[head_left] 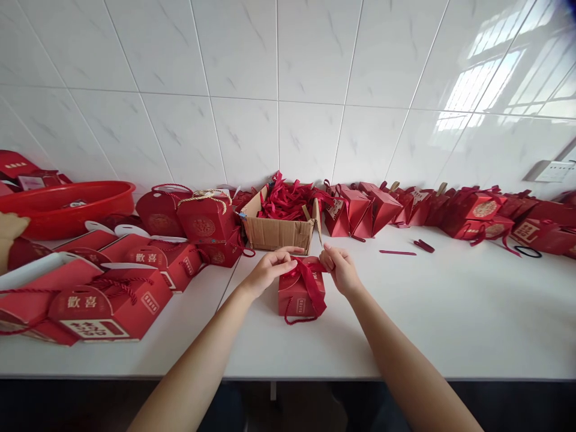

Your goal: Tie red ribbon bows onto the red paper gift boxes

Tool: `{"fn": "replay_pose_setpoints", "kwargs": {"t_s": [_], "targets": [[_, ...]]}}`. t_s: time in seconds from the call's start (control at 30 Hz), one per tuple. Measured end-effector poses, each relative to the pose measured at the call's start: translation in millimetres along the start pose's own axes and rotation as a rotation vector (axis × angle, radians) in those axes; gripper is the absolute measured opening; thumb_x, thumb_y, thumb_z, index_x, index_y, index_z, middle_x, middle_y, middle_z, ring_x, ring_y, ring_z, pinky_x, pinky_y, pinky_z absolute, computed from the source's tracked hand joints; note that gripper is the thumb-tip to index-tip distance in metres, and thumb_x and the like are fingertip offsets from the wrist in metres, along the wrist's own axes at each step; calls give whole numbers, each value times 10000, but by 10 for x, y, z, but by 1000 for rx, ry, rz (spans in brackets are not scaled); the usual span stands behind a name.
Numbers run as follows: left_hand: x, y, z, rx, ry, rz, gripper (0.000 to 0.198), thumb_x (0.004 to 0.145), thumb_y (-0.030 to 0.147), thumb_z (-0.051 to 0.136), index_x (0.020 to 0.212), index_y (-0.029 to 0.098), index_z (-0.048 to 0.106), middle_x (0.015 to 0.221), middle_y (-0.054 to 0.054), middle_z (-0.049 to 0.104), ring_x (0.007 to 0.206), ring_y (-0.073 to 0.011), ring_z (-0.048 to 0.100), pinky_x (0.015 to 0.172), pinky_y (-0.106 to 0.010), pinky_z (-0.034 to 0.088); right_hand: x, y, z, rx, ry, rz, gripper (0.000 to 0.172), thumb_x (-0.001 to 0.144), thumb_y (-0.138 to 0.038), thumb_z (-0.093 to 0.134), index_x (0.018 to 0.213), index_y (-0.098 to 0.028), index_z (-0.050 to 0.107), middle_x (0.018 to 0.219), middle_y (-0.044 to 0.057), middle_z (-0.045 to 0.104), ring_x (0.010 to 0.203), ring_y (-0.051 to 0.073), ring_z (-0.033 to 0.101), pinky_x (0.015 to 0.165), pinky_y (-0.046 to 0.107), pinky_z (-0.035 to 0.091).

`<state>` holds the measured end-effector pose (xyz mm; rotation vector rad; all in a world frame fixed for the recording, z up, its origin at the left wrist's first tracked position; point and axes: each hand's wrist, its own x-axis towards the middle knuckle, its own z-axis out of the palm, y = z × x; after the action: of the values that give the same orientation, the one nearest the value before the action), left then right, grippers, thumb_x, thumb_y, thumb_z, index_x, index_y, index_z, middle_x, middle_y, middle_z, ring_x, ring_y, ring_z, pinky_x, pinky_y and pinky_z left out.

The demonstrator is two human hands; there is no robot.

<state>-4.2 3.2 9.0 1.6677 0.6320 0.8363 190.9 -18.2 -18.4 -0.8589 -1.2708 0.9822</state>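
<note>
A small red gift box (297, 295) stands on the white table (450, 318) just in front of me. A red ribbon (310, 277) runs over its top and hangs down its front. My left hand (269, 269) pinches the ribbon at the box's top left. My right hand (338, 267) pinches the ribbon at the top right. Both hands are closed on the ribbon, close together above the box.
An open cardboard box (276, 231) full of red ribbons sits right behind the gift box. Finished red boxes (477, 213) line the wall to the right. More red boxes (108, 300) and a red basin (63, 207) lie left. Loose ribbon pieces (398, 252) lie on the table.
</note>
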Motion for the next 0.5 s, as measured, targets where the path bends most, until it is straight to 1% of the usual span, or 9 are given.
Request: {"fn": "replay_pose_setpoints", "kwargs": {"t_s": [0.07, 0.13, 0.2, 0.27, 0.33, 0.4, 0.43, 0.5], "targets": [[0, -9, 8, -10, 3, -6, 337, 797, 375, 608, 591, 161, 450, 1290, -119, 552, 1207, -285, 504, 954, -384, 378, -14, -31, 6, -87, 30, -55, 542, 824, -581, 526, 501, -181, 356, 546, -9, 341, 549, 112, 322, 566, 270, 287], [2, -25, 17, -5, 6, -10, 343, 796, 375, 605, 591, 167, 425, 1270, -114, 569, 1193, -278, 515, 944, -378, 381, 1, -82, 10, -179, 126, -134, 437, 824, -556, 529, 608, -186, 445, 649, -2, 415, 623, 122, 381, 622, 264, 331], [7, -47, 25, 14, 11, -8, 350, 789, 375, 608, 591, 171, 402, 1259, -112, 576, 1186, -272, 516, 937, -371, 380, 66, -161, 2, -236, 216, -166, 374, 811, -548, 536, 697, -196, 479, 697, -3, 436, 655, 126, 400, 644, 260, 347], [14, -67, 30, 34, 14, -1, 361, 778, 370, 614, 588, 175, 378, 1245, -113, 580, 1183, -269, 515, 933, -366, 378, 179, -280, -23, -257, 236, -150, 364, 785, -553, 557, 732, -199, 490, 684, -8, 442, 642, 124, 403, 619, 255, 341], [19, -79, 34, 50, 19, 10, 369, 771, 359, 620, 582, 179, 360, 1224, -115, 585, 1187, -269, 510, 931, -361, 374, 313, -435, -64, -286, 204, -139, 367, 751, -546, 604, 736, -194, 504, 662, -11, 456, 616, 116, 407, 587, 250, 328], [19, -80, 38, 64, 16, 18, 376, 771, 347, 623, 570, 178, 355, 1208, -116, 588, 1193, -269, 505, 925, -356, 371, 437, -598, -102, -333, 135, -130, 356, 731, -518, 644, 723, -182, 529, 640, -11, 475, 582, 101, 398, 557, 244, 307], [18, -78, 40, 70, 11, 21, 382, 772, 341, 625, 560, 176, 353, 1205, -115, 587, 1194, -269, 505, 921, -353, 370, 486, -666, -114, -348, 75, -106, 344, 730, -503, 654, 718, -175, 547, 638, -7, 494, 574, 97, 403, 550, 243, 305], [13, -72, 46, 77, 7, 28, 397, 771, 331, 631, 544, 174, 346, 1200, -111, 588, 1185, -269, 512, 921, -351, 368, 551, -755, -115, -402, -127, -14, 320, 728, -476, 666, 720, -163, 601, 657, 7, 544, 582, 99, 437, 546, 241, 321]]}}
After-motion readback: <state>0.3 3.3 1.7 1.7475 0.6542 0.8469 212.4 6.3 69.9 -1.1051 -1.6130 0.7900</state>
